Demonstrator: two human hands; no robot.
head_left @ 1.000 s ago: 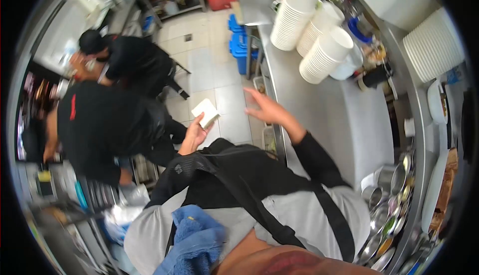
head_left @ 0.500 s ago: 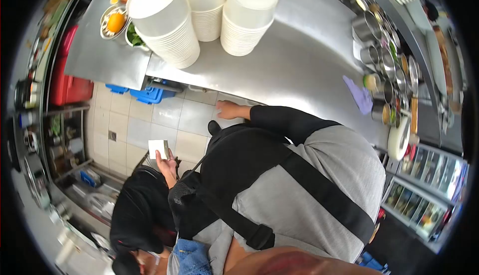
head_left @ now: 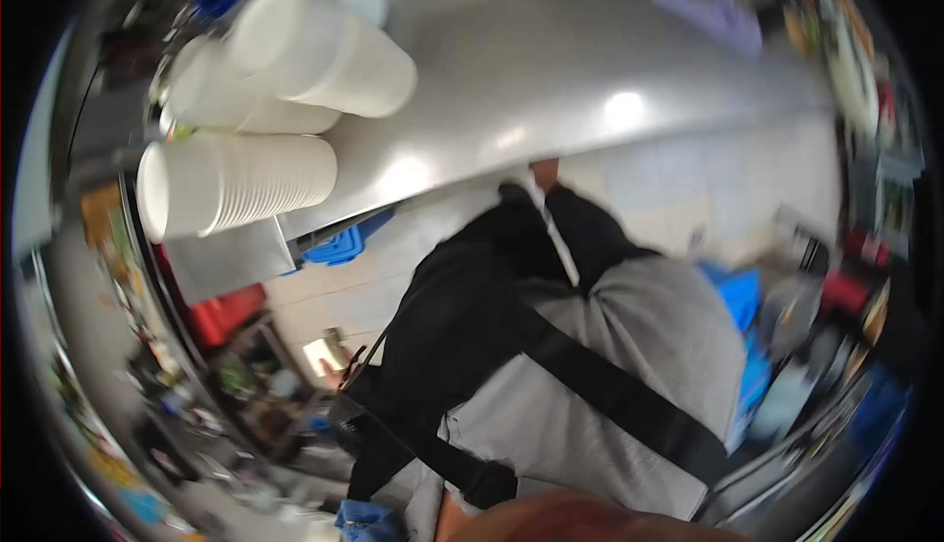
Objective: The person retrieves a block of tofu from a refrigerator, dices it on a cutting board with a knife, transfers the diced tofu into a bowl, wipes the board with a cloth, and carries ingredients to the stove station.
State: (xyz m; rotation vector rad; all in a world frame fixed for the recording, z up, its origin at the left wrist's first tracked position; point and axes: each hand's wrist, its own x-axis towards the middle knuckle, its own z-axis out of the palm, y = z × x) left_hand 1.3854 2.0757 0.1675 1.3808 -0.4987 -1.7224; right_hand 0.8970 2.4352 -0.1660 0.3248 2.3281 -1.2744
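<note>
My left hand (head_left: 332, 373) is at the lower left, fingers closed around a small block (head_left: 320, 354) with a pale, bright face and a darker side. Its exact kind is too blurred to tell. Beside the edge of the steel counter (head_left: 551, 80), my right hand (head_left: 545, 172) hangs at the end of a black sleeve. Its fingers are blurred and partly out of sight, and nothing shows in it. Nested white tubs (head_left: 241, 183) stand in tall stacks on the counter at the upper left, away from both hands.
A purple cloth (head_left: 710, 19) lies at the counter's far right. Blue plastic (head_left: 339, 245) shows beneath the counter, with a red container (head_left: 228, 314) farther left. Shelves with goods (head_left: 256, 380) line the left side. Blue bags (head_left: 742, 311) are at the right, over the tiled floor (head_left: 678, 183).
My view has swung round, so the tub stacks sit farther left and the floor at right shows. The co-worker in black has left view. My left hand still holds the block.
</note>
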